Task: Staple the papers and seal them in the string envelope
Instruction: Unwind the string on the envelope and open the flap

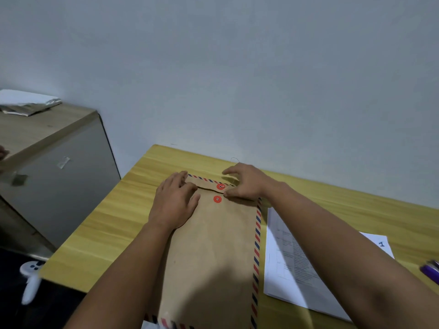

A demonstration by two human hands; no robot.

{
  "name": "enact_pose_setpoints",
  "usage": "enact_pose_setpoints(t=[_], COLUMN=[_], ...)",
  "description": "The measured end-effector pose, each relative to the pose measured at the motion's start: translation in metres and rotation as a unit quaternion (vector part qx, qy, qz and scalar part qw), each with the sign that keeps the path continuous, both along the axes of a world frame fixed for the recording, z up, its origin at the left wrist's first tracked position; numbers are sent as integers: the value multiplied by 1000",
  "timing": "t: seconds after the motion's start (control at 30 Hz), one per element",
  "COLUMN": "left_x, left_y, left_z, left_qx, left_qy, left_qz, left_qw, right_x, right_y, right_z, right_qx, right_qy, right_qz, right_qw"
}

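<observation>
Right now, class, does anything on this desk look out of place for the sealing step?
Yes: a stack of printed papers lies on the table right of the envelope, though its flap is folded down under both hands.

Under my palms the string envelope (213, 245) is matt brown kraft paper, faintly creased, with two glossy red button discs (217, 199). The table (99, 224) is smooth yellow wood-grain laminate with a soft sheen. The printed sheets (285, 269) near its right edge are plain white paper.
</observation>
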State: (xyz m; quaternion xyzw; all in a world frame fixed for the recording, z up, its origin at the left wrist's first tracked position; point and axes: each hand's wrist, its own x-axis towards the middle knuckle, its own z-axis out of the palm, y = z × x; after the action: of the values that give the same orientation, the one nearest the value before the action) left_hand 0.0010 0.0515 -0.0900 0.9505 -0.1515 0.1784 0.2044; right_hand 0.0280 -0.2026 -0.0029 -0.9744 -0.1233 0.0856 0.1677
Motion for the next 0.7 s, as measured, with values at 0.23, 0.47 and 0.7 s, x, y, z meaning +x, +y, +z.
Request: enact_pose_setpoints(t=[0.23, 0.47, 0.7], left_x=[-5, 9, -26], left_y=[-3, -15, -95], left_z=[6, 23, 62], left_qx=[39, 162, 39], left_qy=[30, -27, 41], left_qz=[14, -4, 14], left_qw=[999, 986, 998], right_x=[-12, -15, -57], right_y=[0, -18, -50], right_z=[-13, -4, 9], right_qx=[-94, 98, 297], right_qy=[-93, -83, -61], right_qz=[42, -118, -302], right_qw=[990, 985, 904])
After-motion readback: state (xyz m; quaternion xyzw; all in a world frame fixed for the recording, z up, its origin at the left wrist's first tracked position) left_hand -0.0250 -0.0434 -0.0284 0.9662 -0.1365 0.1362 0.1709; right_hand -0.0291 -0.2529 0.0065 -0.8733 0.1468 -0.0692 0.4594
